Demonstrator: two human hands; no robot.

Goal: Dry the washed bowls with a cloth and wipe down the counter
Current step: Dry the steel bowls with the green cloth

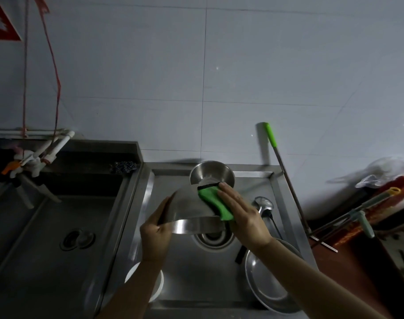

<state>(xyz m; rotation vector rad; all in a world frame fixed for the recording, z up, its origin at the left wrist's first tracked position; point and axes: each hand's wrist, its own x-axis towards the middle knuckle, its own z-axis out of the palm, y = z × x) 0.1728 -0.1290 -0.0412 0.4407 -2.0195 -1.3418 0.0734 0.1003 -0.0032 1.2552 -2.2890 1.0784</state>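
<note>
My left hand [155, 231] grips the rim of a large steel bowl [189, 208], held upside down and tilted over the right sink basin [187, 272]. My right hand [239, 212] presses a green cloth [213, 200] flat against the bowl's outer side. A smaller steel bowl [211, 172] stands upright at the back of the basin, just behind the cloth. A steel plate [270, 279] lies at the basin's right front, and a white bowl [156, 284] shows at the left front, partly hidden by my left forearm.
A ladle [263, 203] lies in the basin to the right. The left sink [58, 226] has a tap [35, 162] and a dark scourer [125, 167] on its ledge. A green-handled pole [286, 176] leans on the tiled wall. Clutter and plastic bags [385, 173] crowd the right.
</note>
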